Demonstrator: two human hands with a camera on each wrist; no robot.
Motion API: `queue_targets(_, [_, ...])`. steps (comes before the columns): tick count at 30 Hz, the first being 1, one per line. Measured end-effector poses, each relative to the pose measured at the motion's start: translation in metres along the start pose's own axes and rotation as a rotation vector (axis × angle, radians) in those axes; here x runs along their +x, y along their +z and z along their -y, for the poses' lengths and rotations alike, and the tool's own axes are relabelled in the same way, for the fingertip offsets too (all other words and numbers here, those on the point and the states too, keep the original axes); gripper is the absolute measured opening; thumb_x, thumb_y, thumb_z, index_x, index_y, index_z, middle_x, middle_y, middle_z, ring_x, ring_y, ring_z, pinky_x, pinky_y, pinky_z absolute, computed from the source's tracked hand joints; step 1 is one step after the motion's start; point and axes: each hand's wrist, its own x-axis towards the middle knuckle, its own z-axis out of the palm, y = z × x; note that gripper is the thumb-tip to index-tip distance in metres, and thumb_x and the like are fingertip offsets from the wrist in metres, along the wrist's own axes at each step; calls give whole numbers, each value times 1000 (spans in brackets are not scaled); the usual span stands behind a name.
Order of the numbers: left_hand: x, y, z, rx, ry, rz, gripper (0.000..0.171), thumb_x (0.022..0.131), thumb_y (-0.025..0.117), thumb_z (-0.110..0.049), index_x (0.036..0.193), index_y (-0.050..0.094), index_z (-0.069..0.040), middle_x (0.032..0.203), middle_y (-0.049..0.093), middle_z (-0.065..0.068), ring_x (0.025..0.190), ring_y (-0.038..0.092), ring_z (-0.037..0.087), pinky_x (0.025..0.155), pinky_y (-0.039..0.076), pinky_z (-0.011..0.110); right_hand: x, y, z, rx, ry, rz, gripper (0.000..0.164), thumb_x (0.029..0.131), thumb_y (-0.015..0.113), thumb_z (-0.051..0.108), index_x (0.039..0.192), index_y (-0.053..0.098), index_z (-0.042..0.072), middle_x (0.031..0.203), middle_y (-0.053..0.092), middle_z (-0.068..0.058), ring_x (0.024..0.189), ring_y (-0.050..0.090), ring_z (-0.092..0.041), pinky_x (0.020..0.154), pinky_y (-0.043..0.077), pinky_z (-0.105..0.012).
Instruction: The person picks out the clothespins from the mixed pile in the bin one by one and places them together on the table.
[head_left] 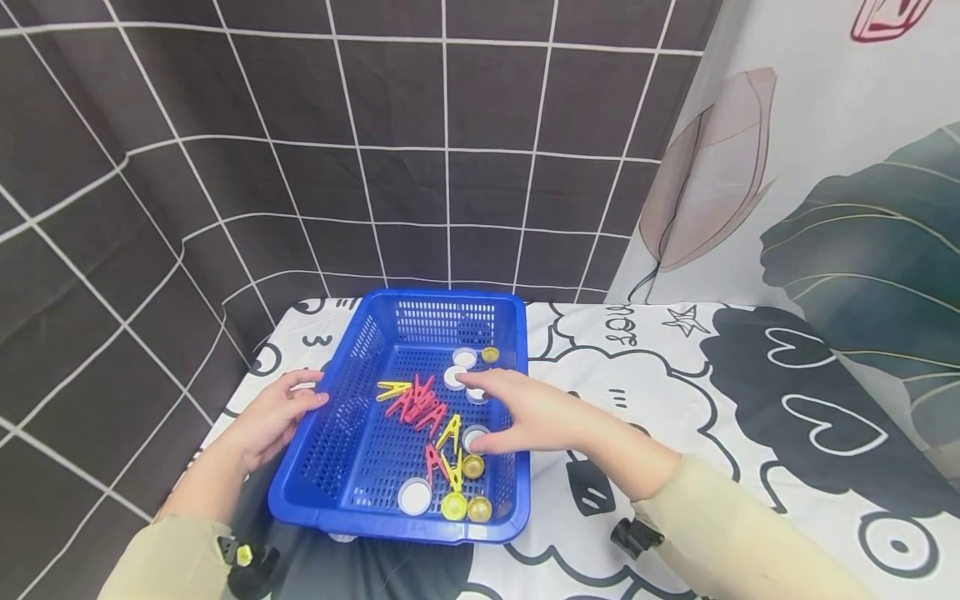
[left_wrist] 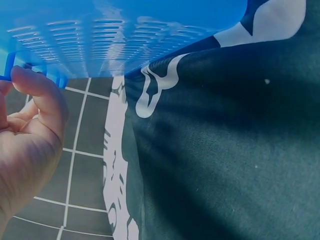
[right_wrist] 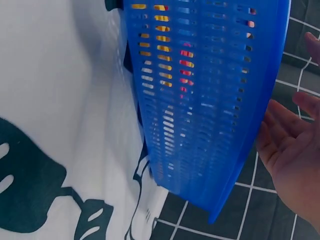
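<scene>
A blue plastic basket holds red clothespins, yellow clothespins, white round caps and yellow round caps. At its left side, my left hand holds the rim with bent fingers; in the left wrist view the fingertips meet the blue edge. My right hand reaches over the right rim, thumb and fingers spread above the white caps along that side. No object shows in its grasp. From the right wrist view, the basket wall hides what the fingertips touch.
The basket stands on a black-and-white patterned cloth. A dark curtain with white grid lines hangs behind and to the left. A leaf-printed curtain hangs at the right. Part of a white object shows under the basket's front edge.
</scene>
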Motion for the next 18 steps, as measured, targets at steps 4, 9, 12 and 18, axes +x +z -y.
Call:
queue_targets(4, [1, 0, 0, 18, -10, -1, 52, 94, 54, -10, 133, 25, 6, 90, 61, 3, 79, 65, 15, 71, 58, 34, 6, 1, 2, -7, -9, 20, 79, 80, 69, 48, 144, 36, 14, 141, 45, -4, 119, 50, -20, 101, 42, -39])
queue_targets(9, [2, -1, -1, 46, -19, 5, 54, 93, 54, -12, 135, 24, 6, 91, 62, 5, 80, 65, 16, 72, 58, 36, 12, 2, 4, -35, -17, 50, 80, 79, 70, 47, 144, 36, 13, 142, 43, -3, 126, 44, -19, 106, 37, -37])
queue_targets(12, [1, -1, -1, 54, -24, 2, 55, 93, 54, -12, 135, 24, 6, 91, 62, 5, 80, 65, 16, 72, 58, 36, 16, 2, 6, -43, -25, 99, 79, 80, 69, 46, 144, 36, 13, 144, 42, -2, 132, 37, -19, 108, 33, -37])
queue_targets(18, [2, -2, 0, 53, -25, 4, 54, 93, 55, -12, 135, 24, 5, 91, 63, 4, 79, 66, 16, 71, 58, 36, 24, 6, 12, -19, -63, 190, 78, 80, 69, 44, 144, 35, 12, 144, 41, -1, 133, 34, -19, 110, 30, -36])
